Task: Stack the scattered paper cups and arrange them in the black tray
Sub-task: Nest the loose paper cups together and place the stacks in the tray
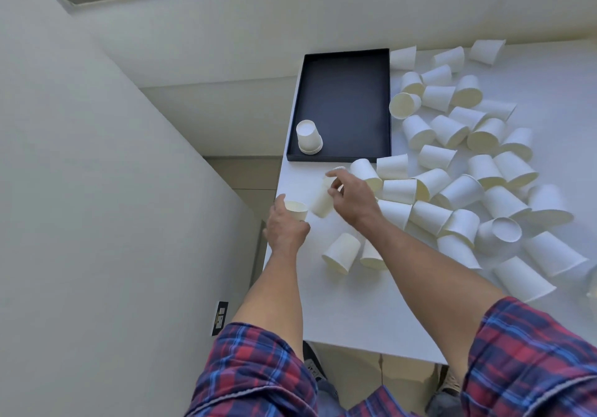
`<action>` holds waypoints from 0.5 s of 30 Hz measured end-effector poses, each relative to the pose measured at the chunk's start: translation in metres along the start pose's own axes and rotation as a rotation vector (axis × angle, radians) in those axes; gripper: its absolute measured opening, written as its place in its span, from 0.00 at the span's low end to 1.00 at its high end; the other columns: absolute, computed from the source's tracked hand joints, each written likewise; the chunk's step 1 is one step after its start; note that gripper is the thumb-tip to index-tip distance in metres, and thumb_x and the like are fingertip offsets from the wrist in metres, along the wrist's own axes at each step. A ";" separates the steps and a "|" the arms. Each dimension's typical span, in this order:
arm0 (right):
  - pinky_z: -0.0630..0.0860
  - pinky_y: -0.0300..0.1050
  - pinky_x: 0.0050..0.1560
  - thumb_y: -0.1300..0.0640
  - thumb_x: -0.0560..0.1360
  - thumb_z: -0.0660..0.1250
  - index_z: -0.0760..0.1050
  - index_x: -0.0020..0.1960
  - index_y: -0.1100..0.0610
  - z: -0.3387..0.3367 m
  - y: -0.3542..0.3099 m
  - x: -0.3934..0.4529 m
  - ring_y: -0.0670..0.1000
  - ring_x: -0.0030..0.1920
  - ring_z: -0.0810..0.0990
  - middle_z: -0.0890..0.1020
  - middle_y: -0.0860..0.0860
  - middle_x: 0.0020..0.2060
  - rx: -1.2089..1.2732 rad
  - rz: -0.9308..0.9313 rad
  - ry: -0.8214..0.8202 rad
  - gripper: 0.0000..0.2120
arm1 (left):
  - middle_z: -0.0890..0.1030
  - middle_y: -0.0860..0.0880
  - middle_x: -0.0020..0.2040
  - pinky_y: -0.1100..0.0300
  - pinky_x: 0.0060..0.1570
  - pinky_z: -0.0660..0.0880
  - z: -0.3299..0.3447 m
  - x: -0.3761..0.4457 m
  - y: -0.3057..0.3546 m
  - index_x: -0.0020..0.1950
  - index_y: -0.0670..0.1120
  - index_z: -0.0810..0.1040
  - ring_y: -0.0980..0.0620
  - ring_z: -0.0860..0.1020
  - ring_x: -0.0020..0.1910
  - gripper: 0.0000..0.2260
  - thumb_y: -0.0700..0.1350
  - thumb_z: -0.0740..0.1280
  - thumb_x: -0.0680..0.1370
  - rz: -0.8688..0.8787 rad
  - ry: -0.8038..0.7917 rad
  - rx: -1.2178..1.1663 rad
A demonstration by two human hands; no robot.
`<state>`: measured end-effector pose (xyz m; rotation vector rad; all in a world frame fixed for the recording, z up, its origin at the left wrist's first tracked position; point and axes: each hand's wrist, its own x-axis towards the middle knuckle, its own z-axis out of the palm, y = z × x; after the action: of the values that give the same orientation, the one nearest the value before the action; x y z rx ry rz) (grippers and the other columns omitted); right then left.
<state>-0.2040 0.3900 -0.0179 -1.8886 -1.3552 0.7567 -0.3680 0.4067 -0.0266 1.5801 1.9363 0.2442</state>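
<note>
A black tray (pixel 361 61) lies at the table's far left, with a short upside-down stack of white paper cups (pixel 309 137) in its near left corner. My left hand (pixel 284 226) grips an upright paper cup (pixel 296 210) near the table's left edge. Just to the right, my right hand (pixel 350 200) pinches the base of a tilted paper cup (pixel 321 203) whose mouth points down toward the held one. Several loose cups (pixel 478 171) lie scattered across the table's right half.
The white table (pixel 349 313) ends close to my left hand, with floor below. Two cups (pixel 342 253) lie on their sides under my right forearm. A wall runs along the left.
</note>
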 end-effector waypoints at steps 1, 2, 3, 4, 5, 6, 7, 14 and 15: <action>0.75 0.46 0.50 0.62 0.79 0.66 0.76 0.65 0.51 -0.003 -0.001 0.000 0.50 0.44 0.77 0.80 0.46 0.46 0.029 0.001 0.040 0.16 | 0.72 0.51 0.72 0.49 0.68 0.69 -0.002 -0.002 0.001 0.80 0.54 0.60 0.46 0.73 0.69 0.40 0.39 0.68 0.70 0.005 -0.009 -0.013; 0.74 0.44 0.49 0.61 0.79 0.66 0.76 0.65 0.51 -0.005 -0.001 0.000 0.49 0.42 0.77 0.80 0.46 0.45 0.057 0.004 0.075 0.15 | 0.73 0.51 0.71 0.48 0.68 0.70 -0.003 -0.004 0.002 0.80 0.54 0.60 0.45 0.73 0.68 0.40 0.39 0.67 0.69 0.009 -0.020 -0.030; 0.72 0.41 0.47 0.61 0.79 0.66 0.76 0.65 0.51 -0.006 -0.002 0.000 0.48 0.41 0.76 0.80 0.46 0.45 0.084 0.007 0.097 0.15 | 0.75 0.51 0.69 0.46 0.68 0.72 -0.003 -0.006 0.003 0.79 0.55 0.61 0.44 0.75 0.66 0.39 0.40 0.67 0.68 0.012 -0.036 -0.055; 0.70 0.37 0.45 0.61 0.79 0.67 0.76 0.65 0.51 -0.007 -0.003 0.000 0.46 0.39 0.76 0.80 0.46 0.45 0.105 0.007 0.103 0.15 | 0.77 0.51 0.66 0.46 0.65 0.75 -0.004 -0.008 0.004 0.78 0.56 0.63 0.44 0.76 0.64 0.38 0.41 0.67 0.68 0.014 -0.061 -0.090; 0.69 0.35 0.43 0.61 0.79 0.67 0.77 0.65 0.51 -0.008 -0.004 -0.001 0.44 0.38 0.75 0.80 0.46 0.46 0.116 0.007 0.090 0.15 | 0.78 0.51 0.63 0.46 0.63 0.77 -0.004 -0.009 0.005 0.76 0.57 0.66 0.44 0.77 0.62 0.37 0.42 0.67 0.67 0.015 -0.098 -0.140; 0.68 0.34 0.42 0.61 0.80 0.66 0.77 0.65 0.52 -0.008 -0.005 -0.002 0.44 0.39 0.75 0.80 0.47 0.46 0.114 0.008 0.066 0.15 | 0.79 0.51 0.60 0.46 0.60 0.79 -0.004 -0.011 0.007 0.74 0.57 0.69 0.45 0.79 0.59 0.35 0.44 0.68 0.66 0.017 -0.146 -0.205; 0.69 0.35 0.43 0.62 0.80 0.66 0.77 0.65 0.52 -0.008 -0.004 -0.003 0.46 0.40 0.75 0.79 0.47 0.46 0.105 0.012 0.041 0.15 | 0.80 0.50 0.58 0.46 0.58 0.80 -0.004 -0.012 0.008 0.71 0.56 0.71 0.45 0.79 0.58 0.34 0.45 0.69 0.65 0.023 -0.195 -0.276; 0.70 0.35 0.36 0.62 0.80 0.62 0.79 0.61 0.47 -0.017 0.003 -0.012 0.45 0.38 0.75 0.78 0.46 0.43 0.168 0.125 0.031 0.15 | 0.83 0.44 0.57 0.54 0.48 0.79 -0.011 -0.011 0.014 0.68 0.52 0.75 0.45 0.82 0.51 0.36 0.46 0.77 0.60 -0.001 -0.355 -0.590; 0.70 0.35 0.35 0.61 0.80 0.62 0.78 0.61 0.47 -0.019 0.005 -0.013 0.46 0.38 0.75 0.78 0.47 0.43 0.175 0.136 0.027 0.15 | 0.83 0.44 0.56 0.55 0.45 0.79 -0.013 -0.010 0.014 0.68 0.52 0.76 0.46 0.82 0.50 0.35 0.46 0.77 0.60 -0.024 -0.362 -0.631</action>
<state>-0.1907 0.3731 -0.0095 -1.8585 -1.1146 0.8848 -0.3625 0.4037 -0.0058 1.0898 1.4083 0.4702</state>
